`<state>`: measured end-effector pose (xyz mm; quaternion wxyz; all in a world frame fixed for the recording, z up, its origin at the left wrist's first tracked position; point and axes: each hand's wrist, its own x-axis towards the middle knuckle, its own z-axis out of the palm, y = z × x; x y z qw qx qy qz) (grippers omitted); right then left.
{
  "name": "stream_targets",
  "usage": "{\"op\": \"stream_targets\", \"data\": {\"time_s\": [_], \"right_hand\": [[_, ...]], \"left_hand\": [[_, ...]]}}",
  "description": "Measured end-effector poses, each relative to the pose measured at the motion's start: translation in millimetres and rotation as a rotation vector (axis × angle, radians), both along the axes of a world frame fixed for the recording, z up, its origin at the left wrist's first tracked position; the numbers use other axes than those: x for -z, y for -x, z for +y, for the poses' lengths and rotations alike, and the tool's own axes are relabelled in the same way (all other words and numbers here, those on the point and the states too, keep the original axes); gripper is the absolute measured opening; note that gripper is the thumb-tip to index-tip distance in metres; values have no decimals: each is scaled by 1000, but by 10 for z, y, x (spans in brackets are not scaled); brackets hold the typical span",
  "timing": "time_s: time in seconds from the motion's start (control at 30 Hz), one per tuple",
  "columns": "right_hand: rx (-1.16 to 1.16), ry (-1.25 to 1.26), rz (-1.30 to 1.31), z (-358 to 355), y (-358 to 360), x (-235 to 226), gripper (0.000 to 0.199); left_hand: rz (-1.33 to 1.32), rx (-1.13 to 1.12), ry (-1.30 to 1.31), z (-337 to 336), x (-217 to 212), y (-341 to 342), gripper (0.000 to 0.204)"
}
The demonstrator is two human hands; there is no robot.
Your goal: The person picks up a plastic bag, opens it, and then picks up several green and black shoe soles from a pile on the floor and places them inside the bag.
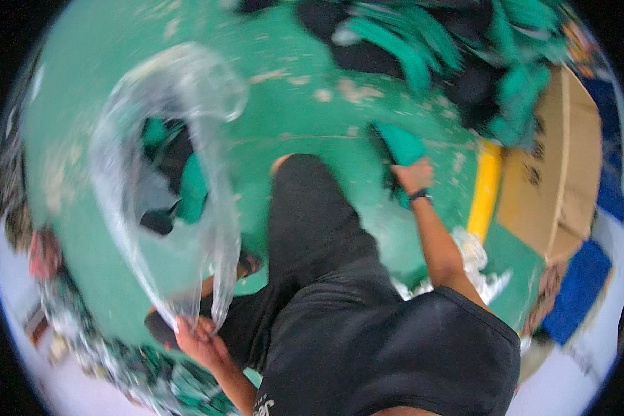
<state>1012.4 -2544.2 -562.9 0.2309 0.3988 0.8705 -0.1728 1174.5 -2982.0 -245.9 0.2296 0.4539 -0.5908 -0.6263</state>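
My left hand (202,341) pinches the gathered rim of a large clear plastic bag (218,277), which stands opened wide over the floor on the left. Several green and black pieces (193,188) show in the bag's opening. Off to the right, my right hand (414,175) is closed on a green and black fabric piece (399,142), held low above the floor. Its exact kind is unclear, partly because of motion blur and my fingers covering its lower end.
A heap of green and black pieces (412,41) lies at the far right, against an open cardboard box (541,173). Near the box are a yellow strip (484,191) and crumpled clear plastic (473,251). Packed bags (145,367) line the lower left, and a blue block (577,291) stands right.
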Motion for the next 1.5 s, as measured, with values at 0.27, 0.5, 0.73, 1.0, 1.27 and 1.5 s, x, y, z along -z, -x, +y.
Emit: {"op": "stream_targets", "data": {"time_s": [0.27, 0.5, 0.73, 1.0, 1.27, 1.5], "right_hand": [[-514, 806, 813, -1621, 597, -1496, 105], [-1631, 858, 138, -3873, 935, -2070, 95], [-1454, 1160, -145, -5585, 1515, -1784, 51], [-750, 1067, 104, -4962, 2026, -835, 105], [-770, 752, 1075, -2185, 2019, -1450, 50], [-511, -331, 912, -186, 2021, -850, 75]], "left_hand": [[197, -74, -86, -163, -80, 14, 40], [328, 63, -61, -65, -148, 273, 44], [201, 215, -247, -241, -198, -324, 47], [151, 212, 26, -239, -71, 38, 43], [-506, 328, 696, -412, -310, 215, 33], [-508, 346, 629, -389, -170, 268, 32]]}}
